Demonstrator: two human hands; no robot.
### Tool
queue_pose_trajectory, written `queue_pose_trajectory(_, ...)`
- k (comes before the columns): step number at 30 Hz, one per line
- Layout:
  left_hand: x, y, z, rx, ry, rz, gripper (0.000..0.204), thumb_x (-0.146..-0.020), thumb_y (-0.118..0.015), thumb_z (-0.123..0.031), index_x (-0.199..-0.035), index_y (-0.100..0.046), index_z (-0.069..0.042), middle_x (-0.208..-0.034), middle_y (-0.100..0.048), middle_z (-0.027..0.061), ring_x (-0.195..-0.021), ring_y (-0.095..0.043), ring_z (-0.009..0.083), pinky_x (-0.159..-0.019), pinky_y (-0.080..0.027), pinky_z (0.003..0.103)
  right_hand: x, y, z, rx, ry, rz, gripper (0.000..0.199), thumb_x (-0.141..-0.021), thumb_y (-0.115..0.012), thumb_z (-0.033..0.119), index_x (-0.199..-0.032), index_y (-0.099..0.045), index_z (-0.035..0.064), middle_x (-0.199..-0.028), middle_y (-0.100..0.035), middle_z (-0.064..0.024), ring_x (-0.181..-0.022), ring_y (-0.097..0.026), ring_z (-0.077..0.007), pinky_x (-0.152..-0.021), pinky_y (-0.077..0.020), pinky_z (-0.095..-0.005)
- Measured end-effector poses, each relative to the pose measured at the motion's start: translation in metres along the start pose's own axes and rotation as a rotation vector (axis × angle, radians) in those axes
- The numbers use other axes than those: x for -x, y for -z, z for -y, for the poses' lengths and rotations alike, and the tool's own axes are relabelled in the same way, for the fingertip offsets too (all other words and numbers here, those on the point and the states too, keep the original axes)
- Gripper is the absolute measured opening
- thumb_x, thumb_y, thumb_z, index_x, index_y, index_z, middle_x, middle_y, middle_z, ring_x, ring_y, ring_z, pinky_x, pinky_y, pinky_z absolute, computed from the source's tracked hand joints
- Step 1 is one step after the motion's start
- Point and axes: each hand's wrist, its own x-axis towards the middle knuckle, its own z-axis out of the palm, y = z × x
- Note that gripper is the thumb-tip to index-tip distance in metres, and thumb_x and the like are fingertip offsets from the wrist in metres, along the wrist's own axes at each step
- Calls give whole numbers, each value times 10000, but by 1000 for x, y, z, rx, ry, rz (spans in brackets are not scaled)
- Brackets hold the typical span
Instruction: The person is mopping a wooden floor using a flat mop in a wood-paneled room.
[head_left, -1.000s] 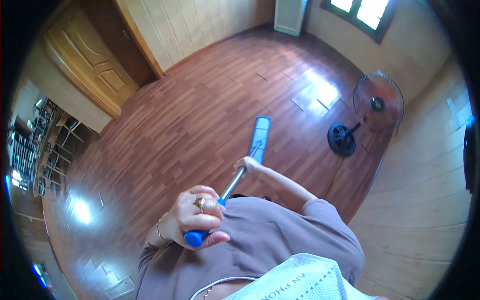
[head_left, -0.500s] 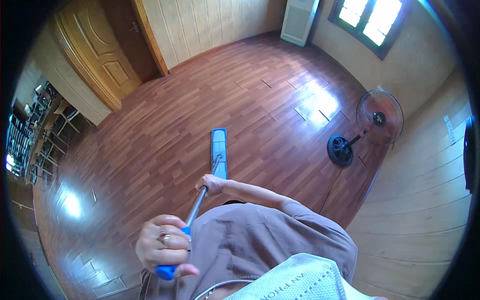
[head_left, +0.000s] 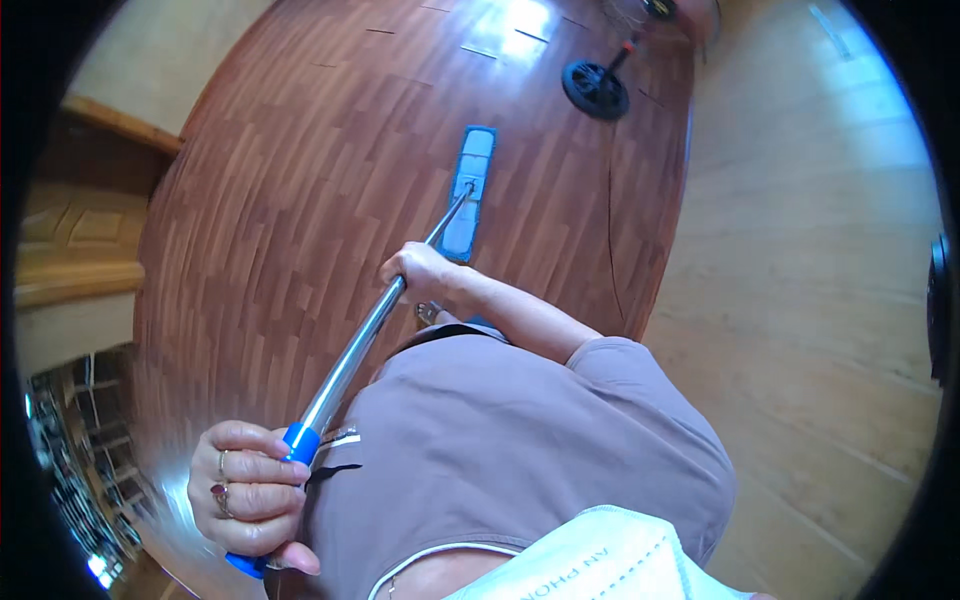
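- the left hand (head_left: 245,495) is wrapped tight around the blue plastic grip (head_left: 285,470) at the upper end of a long shiny metal mop handle (head_left: 365,345); fingers curl over the top of it, and rings show on two of them.
- the right hand (head_left: 420,272) is closed on the same metal handle farther down, about midway along the visible length, with the arm stretched forward from a mauve short sleeve (head_left: 640,380).
- the handle runs diagonally from the left hand low on the left up to the flat rectangular mop head with a light blue pad (head_left: 470,190).
- the mop head lies flat on the reddish-brown wooden parquet floor (head_left: 300,160), lengthwise away from the person, well out in the open floor and apart from every wall.
- the black round base of a standing fan (head_left: 595,90) sits on the floor beyond the mop head, near the far edge of the parquet beside the pale wooden plank wall (head_left: 800,220); its pole rises toward the top rim.
- a bright patch of light (head_left: 510,22) falls on the floor at the far edge, left of the fan base.
- a wooden panelled door (head_left: 70,235) stands at the left edge of the floor.
- a white face mask (head_left: 600,565) shows at the bottom rim, over the mauve shirt.
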Motion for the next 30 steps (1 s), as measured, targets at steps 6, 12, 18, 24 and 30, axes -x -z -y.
queue_pose_trajectory(6, 18, 39, 55, 182, -238, 75, 394, -756, -744, -494, -631, -564, -166, -670, -644, -28, -679, -670, 122, -717, -529, 300, -5, -22, 9, 74, -228, -190, 60, -584, -653, 134, -618, -605, 124, -623, -609, -111, -640, -612, -347, -574, -479, -442)
queue_pose_trajectory(12, 17, 88, 126, 429, -373, 39, 394, -772, -757, -435, -599, -549, -148, -633, -637, -20, -607, -669, 113, -664, -523, 245, -34, -24, 33, 150, -399, -278, 110, -692, -679, 216, -644, -635, 126, -652, -634, -110, -646, -629, -323, -599, -499, -425)
queue_pose_trajectory(18, -93, 274, 171, 732, -485, 19, 338, -815, -741, -342, -599, -564, -152, -589, -624, -23, -573, -659, 80, -633, -520, 237, -141, 62, 162, 144, -610, -456, 244, -760, -675, 279, -613, -607, 97, -639, -610, -150, -649, -613, -363, -572, -470, -455)
queue_pose_trajectory(24, -129, 308, 238, 820, -463, 96, 338, -805, -750, -371, -634, -580, -133, -619, -638, -6, -601, -674, 120, -663, -505, 255, -171, 96, 157, 109, -807, -393, 140, -676, -675, 242, -750, -693, 124, -728, -662, -128, -712, -639, -350, -638, -508, -453)
queue_pose_trajectory(30, -170, 351, 284, 851, -519, 247, 362, -788, -756, -409, -681, -592, -105, -662, -653, 21, -629, -681, 164, -652, -513, 302, -205, 125, 161, 104, -894, -397, 174, -626, -705, 217, -767, -687, 115, -762, -666, -136, -744, -644, -346, -657, -507, -446)
